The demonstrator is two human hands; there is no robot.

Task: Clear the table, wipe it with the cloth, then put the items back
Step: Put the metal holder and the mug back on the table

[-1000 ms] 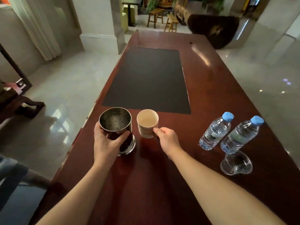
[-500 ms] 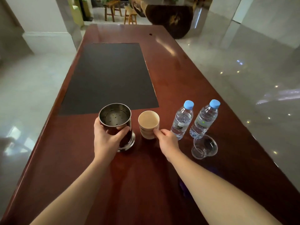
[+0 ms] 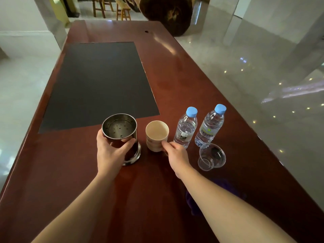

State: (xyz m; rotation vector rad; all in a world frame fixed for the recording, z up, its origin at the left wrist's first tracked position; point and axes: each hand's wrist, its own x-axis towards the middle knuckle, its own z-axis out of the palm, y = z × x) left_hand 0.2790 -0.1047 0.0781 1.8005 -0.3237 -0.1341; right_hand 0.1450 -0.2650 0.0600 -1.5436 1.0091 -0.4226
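My left hand [image 3: 111, 151] is wrapped around a steel canister [image 3: 121, 132] with a perforated insert, which stands on the dark red table [image 3: 175, 71]. My right hand [image 3: 176, 156] grips the handle side of a beige mug [image 3: 157, 135] just right of the canister. Two water bottles with blue caps [image 3: 185, 128] [image 3: 209, 126] stand right of the mug. A clear plastic cup [image 3: 211, 156] sits in front of them. A purple cloth [image 3: 226, 185] lies under my right forearm, mostly hidden.
A black mat [image 3: 100, 85] covers the table's middle, beyond the canister. The table's left and right edges drop to a glossy tiled floor. Wooden stools [image 3: 112, 7] and a dark wooden block [image 3: 166, 14] stand past the far end.
The view has swung to the right and tilted down. The canister and mug now sit closer to the bottles. Both hands keep their hold.
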